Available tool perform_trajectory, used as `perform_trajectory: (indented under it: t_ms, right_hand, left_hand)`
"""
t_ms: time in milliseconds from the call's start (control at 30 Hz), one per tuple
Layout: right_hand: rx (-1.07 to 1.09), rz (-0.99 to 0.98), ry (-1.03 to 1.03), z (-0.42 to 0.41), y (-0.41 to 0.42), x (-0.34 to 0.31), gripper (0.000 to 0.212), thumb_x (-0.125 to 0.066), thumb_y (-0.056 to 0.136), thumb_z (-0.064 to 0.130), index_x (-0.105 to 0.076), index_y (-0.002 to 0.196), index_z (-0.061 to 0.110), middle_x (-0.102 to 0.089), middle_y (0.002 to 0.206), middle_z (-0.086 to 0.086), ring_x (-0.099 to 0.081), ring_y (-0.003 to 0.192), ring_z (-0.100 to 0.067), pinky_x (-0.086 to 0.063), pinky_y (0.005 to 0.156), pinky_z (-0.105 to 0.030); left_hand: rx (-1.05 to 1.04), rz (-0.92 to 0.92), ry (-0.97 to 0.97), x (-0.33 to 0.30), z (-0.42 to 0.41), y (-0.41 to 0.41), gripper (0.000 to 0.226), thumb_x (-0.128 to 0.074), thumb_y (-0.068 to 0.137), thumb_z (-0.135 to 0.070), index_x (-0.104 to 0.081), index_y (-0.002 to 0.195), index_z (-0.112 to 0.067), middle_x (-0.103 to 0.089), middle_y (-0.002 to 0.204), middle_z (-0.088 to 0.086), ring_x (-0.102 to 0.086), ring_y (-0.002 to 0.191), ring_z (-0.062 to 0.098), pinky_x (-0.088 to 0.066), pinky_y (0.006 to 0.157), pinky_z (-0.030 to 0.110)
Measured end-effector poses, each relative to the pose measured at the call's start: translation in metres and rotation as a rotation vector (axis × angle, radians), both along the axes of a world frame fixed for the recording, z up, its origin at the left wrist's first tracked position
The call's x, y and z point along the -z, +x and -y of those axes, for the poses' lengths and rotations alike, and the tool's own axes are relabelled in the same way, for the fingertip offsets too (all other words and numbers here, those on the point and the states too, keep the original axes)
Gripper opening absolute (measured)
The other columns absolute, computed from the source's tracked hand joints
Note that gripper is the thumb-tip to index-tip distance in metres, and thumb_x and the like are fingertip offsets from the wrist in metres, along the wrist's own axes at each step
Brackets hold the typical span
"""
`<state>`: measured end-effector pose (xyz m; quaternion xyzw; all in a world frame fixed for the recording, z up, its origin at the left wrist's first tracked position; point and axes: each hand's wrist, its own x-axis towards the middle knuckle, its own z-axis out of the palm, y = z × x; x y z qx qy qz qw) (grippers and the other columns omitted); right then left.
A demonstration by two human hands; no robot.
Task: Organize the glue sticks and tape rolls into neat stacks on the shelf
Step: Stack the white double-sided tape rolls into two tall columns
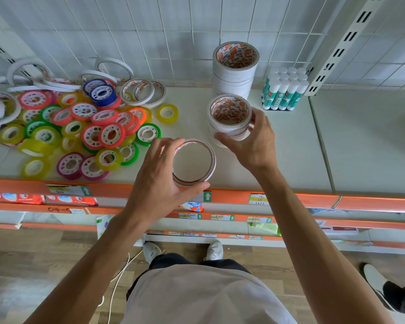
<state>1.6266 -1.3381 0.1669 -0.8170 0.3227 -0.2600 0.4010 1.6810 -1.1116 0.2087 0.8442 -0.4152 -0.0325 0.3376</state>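
My left hand (160, 174) grips a thin white tape roll (212, 157) above the front of the shelf (297, 146). My right hand (253, 139) curls round a short stack of white tape rolls (222, 122) standing on the shelf. Behind it rises a taller stack of the same rolls (234, 73). Upright glue sticks (284, 90) with white caps stand grouped at the back right. A loose pile of small coloured tape rolls (80, 127) covers the left of the shelf, with several thin white rolls (140, 91) scattered behind it.
A slotted metal upright (344, 45) slants at the back right against the tiled wall. The shelf's orange front rail (290, 198) carries price labels, and lower shelves hold packaged goods. Another person's shoe (374, 279) shows at the bottom right of the wooden floor.
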Motion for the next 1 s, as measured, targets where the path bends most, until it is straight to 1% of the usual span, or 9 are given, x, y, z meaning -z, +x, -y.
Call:
perform_trajectory:
  t_ms: [100, 200, 333, 400, 567, 700, 900, 1000]
  right_hand:
    - [0.005, 0.0, 0.012, 0.0, 0.0, -0.001, 0.093, -0.085, 0.058, 0.057, -0.049, 0.132, 0.014, -0.058, 0.124, -0.001, -0.056, 0.113, -0.015, -0.05, 0.098, -0.035]
    - [0.014, 0.006, 0.027, -0.001, 0.001, -0.001, 0.091, -0.087, 0.057, 0.055, -0.05, 0.129, 0.014, -0.059, 0.122, 0.001, -0.057, 0.111, -0.014, -0.051, 0.097, -0.035]
    - [0.018, 0.008, 0.045, -0.002, 0.001, -0.002, 0.088, -0.088, 0.057, 0.052, -0.051, 0.127, 0.015, -0.059, 0.12, 0.002, -0.058, 0.108, -0.012, -0.051, 0.096, -0.032]
    - [0.017, 0.013, 0.054, -0.002, 0.0, -0.003, 0.087, -0.088, 0.056, 0.052, -0.05, 0.126, 0.016, -0.058, 0.12, 0.003, -0.058, 0.107, -0.01, -0.051, 0.096, -0.03]
    - [0.009, 0.016, 0.064, -0.003, 0.0, -0.004, 0.085, -0.088, 0.058, 0.05, -0.05, 0.126, 0.015, -0.058, 0.121, 0.001, -0.057, 0.107, -0.011, -0.05, 0.095, -0.027]
    - [0.009, 0.016, 0.066, -0.003, 0.0, -0.004, 0.085, -0.089, 0.059, 0.048, -0.049, 0.127, 0.015, -0.058, 0.122, 0.001, -0.057, 0.106, -0.01, -0.049, 0.092, -0.023]
    - [0.007, 0.011, 0.064, -0.004, -0.001, -0.005, 0.086, -0.089, 0.06, 0.048, -0.049, 0.127, 0.014, -0.057, 0.121, 0.0, -0.057, 0.107, -0.011, -0.049, 0.094, -0.025]
    - [0.008, 0.006, 0.067, -0.004, -0.001, -0.005, 0.087, -0.089, 0.06, 0.048, -0.048, 0.128, 0.013, -0.057, 0.122, -0.001, -0.056, 0.109, -0.013, -0.049, 0.096, -0.027]
  left_hand:
    - [-0.012, 0.018, -0.003, -0.003, -0.001, 0.003, 0.083, -0.076, 0.068, -0.058, -0.05, 0.136, -0.016, -0.044, 0.124, -0.006, -0.047, 0.12, 0.015, -0.039, 0.096, 0.023]
    - [-0.028, 0.013, -0.003, -0.005, -0.001, 0.005, 0.083, -0.078, 0.068, -0.056, -0.051, 0.135, -0.017, -0.046, 0.125, -0.004, -0.048, 0.12, 0.015, -0.042, 0.096, 0.026]
    - [-0.028, 0.005, 0.009, -0.002, 0.0, 0.005, 0.084, -0.076, 0.067, -0.059, -0.051, 0.136, -0.017, -0.044, 0.125, -0.005, -0.048, 0.119, 0.013, -0.038, 0.096, 0.018]
    - [-0.023, -0.002, 0.01, -0.001, 0.0, 0.004, 0.085, -0.074, 0.067, -0.061, -0.051, 0.136, -0.017, -0.044, 0.125, -0.005, -0.048, 0.119, 0.012, -0.037, 0.096, 0.016]
    - [-0.028, -0.001, 0.011, -0.001, 0.002, 0.005, 0.085, -0.074, 0.067, -0.061, -0.051, 0.136, -0.017, -0.044, 0.126, -0.003, -0.049, 0.119, 0.014, -0.04, 0.096, 0.021]
    - [-0.031, 0.007, 0.016, 0.0, 0.001, 0.005, 0.085, -0.073, 0.067, -0.061, -0.051, 0.136, -0.017, -0.044, 0.127, -0.003, -0.049, 0.119, 0.015, -0.038, 0.096, 0.018]
    - [-0.042, 0.015, 0.022, -0.004, 0.006, 0.007, 0.086, -0.072, 0.067, -0.063, -0.051, 0.137, -0.018, -0.044, 0.128, -0.003, -0.048, 0.119, 0.014, -0.037, 0.095, 0.016]
    - [-0.035, 0.024, 0.007, -0.006, 0.011, 0.008, 0.085, -0.074, 0.067, -0.061, -0.051, 0.136, -0.016, -0.044, 0.127, -0.002, -0.049, 0.12, 0.015, -0.039, 0.097, 0.019]
